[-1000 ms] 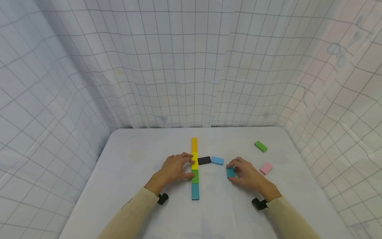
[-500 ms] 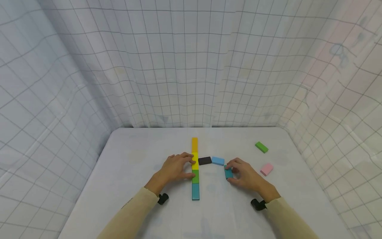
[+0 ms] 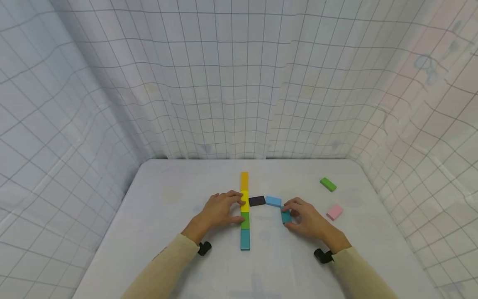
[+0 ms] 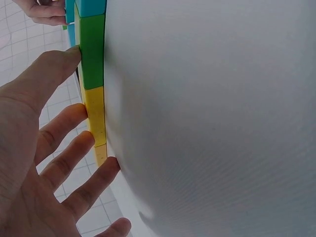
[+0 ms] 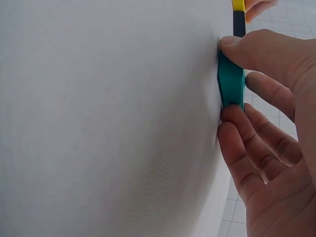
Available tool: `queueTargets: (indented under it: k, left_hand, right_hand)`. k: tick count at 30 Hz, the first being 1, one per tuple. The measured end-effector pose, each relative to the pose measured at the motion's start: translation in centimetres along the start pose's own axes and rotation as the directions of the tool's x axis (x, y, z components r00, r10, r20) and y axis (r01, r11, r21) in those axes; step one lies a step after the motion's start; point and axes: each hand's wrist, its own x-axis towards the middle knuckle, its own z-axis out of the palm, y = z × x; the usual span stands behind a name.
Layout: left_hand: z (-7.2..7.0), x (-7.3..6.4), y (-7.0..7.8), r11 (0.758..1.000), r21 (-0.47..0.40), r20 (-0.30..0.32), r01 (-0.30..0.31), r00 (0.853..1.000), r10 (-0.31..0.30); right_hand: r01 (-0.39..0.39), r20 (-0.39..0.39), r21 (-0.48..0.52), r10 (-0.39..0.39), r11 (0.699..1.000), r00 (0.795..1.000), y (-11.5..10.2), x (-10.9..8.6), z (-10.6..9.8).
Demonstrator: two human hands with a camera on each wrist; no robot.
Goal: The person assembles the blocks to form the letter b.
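Observation:
A straight upright line of blocks runs down the table in the head view: an orange block [image 3: 244, 181], a yellow block [image 3: 245, 207], a green block [image 3: 245, 224] and a teal block [image 3: 245, 240]. My left hand [image 3: 219, 210] touches this line, thumb on the green block and fingertips on the yellow one. From the yellow block a black block [image 3: 257, 201] and a light blue block [image 3: 273, 201] reach rightward. My right hand [image 3: 307, 216] pinches a second teal block [image 5: 230, 81] between thumb and fingers, its far end right at the light blue block's corner.
To the right of my right hand lies a pink block [image 3: 334, 212], and a loose green block [image 3: 328, 184] lies farther back. White grid-patterned curtains [image 3: 231, 104] stand behind the white table [image 3: 179, 178] and along both sides.
My right hand has slid the teal block a little to the left, up to the light blue block, and turned it slightly. My left hand has stayed at the line.

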Motion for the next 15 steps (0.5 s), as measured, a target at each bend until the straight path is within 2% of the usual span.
queueTargets:
  k: [15]
  left_hand:
    - [-0.02,-0.01,-0.02,1.000,-0.004,0.002,0.005,1.000,-0.005]
  right_hand:
    - [0.012,0.012,0.003,-0.012,1.000,1.000,0.20,0.14,0.04]
